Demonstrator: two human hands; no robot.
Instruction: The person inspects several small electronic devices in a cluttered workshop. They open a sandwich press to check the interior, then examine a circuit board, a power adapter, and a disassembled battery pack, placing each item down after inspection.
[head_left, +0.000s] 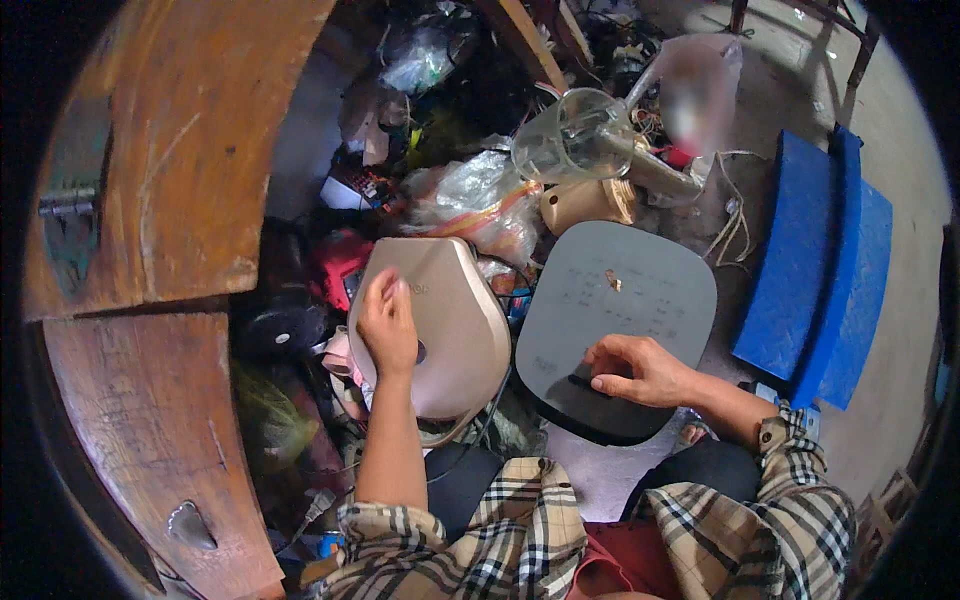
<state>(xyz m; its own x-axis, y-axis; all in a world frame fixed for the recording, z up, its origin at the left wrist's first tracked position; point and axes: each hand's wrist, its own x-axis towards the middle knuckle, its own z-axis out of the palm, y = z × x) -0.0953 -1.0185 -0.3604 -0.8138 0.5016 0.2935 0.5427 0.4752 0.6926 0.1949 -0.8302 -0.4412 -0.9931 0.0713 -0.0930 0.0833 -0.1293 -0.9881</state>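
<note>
My left hand [388, 325] is over the left edge of a beige, rounded appliance lid or housing [455, 330]. Its fingers are curled together, their tips a little blurred; whatever they may hold cannot be made out. To the right lies a grey, rounded-square appliance [620, 290] with a black front edge. A small brown scrap [613, 281] rests on its flat face. Above the near part of that face is my right hand [640, 372], fingers bent and thumb drawn in toward the index finger. Anything between those fingers is too small or hidden to name.
Behind the appliances stands a clear jug-like container [572, 138] among plastic bags [480, 200], cables and scrap. Wooden panels [170, 180] border the left side. A blue plastic stool or step [815, 270] lies on the floor at the right.
</note>
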